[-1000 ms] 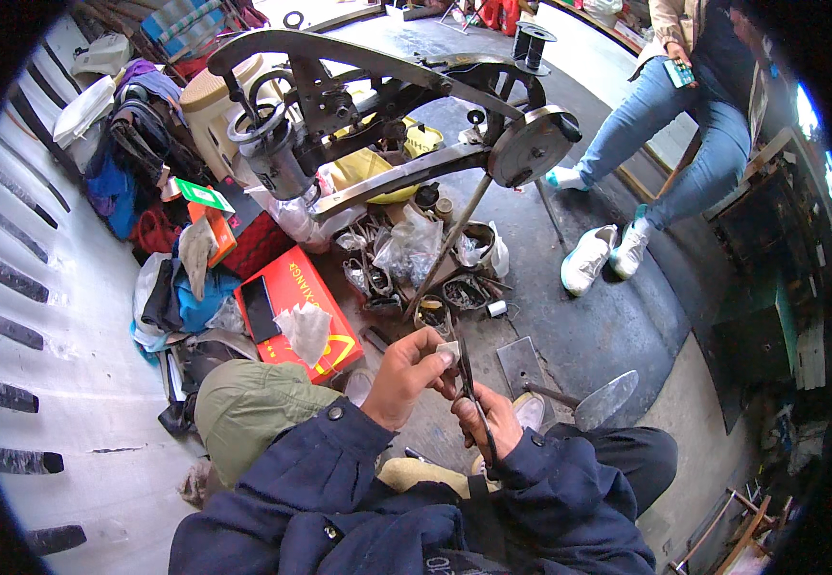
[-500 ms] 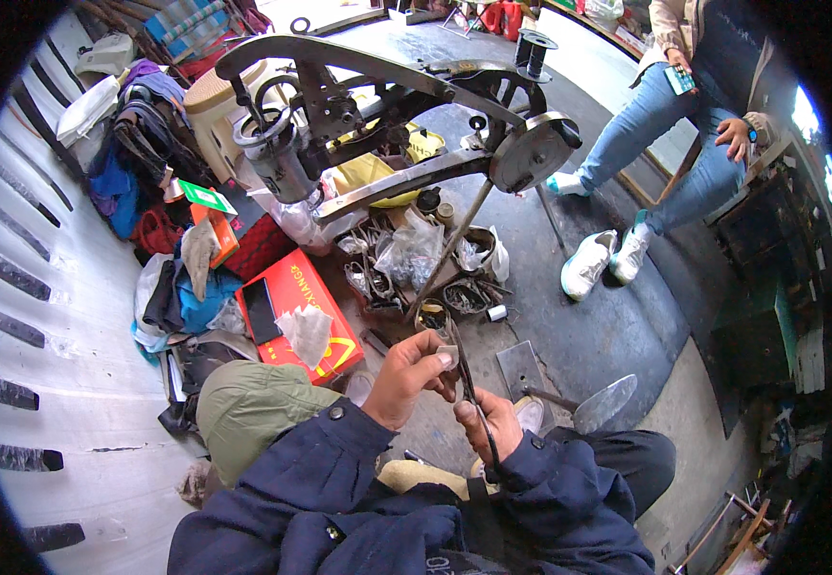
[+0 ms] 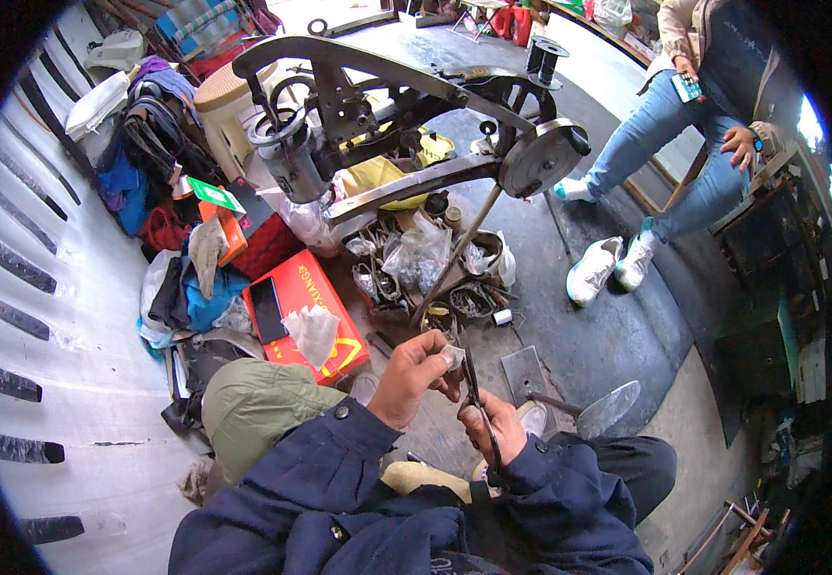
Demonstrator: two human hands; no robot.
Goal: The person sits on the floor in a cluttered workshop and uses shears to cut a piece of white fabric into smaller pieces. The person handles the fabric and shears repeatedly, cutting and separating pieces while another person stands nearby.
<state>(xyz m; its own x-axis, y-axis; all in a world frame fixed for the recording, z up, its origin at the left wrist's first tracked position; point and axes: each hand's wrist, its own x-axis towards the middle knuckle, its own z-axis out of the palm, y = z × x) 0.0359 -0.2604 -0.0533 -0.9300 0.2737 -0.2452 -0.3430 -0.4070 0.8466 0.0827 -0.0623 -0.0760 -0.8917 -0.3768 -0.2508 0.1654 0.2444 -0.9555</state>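
Note:
Pinched between the thumb and fingers of my left hand (image 3: 410, 379) is a small pale piece of thin material (image 3: 454, 356). My right hand (image 3: 495, 429) is closed around a pair of dark scissors (image 3: 471, 372), its thumb lying along them. The scissor blades point away from me and stand right beside the pale piece, at its right edge. Whether the blades touch the piece is too small to tell. Both hands are close together above my lap.
Ahead stands a metal sewing machine (image 3: 416, 105) with a wheel and a thread spool. Beyond my hands lie containers of small parts (image 3: 421, 254). A red box (image 3: 306, 316) and a green cap (image 3: 267, 412) are at left. A seated person (image 3: 689, 144) holds a phone at right.
The scissor blades look slightly more parted at the tips, and the pale piece has tilted a little. The whole view has shifted slightly; both hands keep their grips.

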